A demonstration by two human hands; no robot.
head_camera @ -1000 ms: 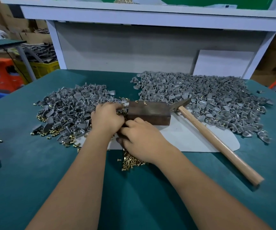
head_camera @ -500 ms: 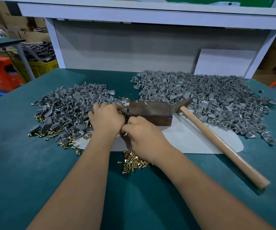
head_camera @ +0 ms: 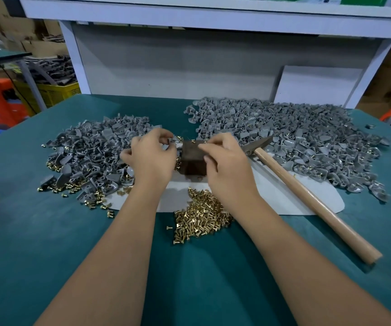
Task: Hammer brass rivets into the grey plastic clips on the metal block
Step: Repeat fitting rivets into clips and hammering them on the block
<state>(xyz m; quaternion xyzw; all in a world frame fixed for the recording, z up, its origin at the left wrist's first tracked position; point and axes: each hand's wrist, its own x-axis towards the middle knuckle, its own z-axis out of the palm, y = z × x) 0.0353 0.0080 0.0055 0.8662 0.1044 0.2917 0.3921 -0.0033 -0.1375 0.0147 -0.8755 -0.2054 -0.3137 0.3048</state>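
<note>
Head view shows the dark rectangular metal block (head_camera: 193, 161) mid-bench, the left hand (head_camera: 152, 158) pinching a small grey plastic clip (head_camera: 171, 140) beside it and the right hand (head_camera: 227, 161) pinching a tiny brass rivet (head_camera: 205, 142) above it: both parts look light, stiff, and easily dropped, best nipped at the fingertips.

A dark metal block (head_camera: 193, 158) sits between two heaps of grey clips (head_camera: 93, 151), brass rivets (head_camera: 201, 215) piled just before it

No legible text or labels anywhere.
</note>
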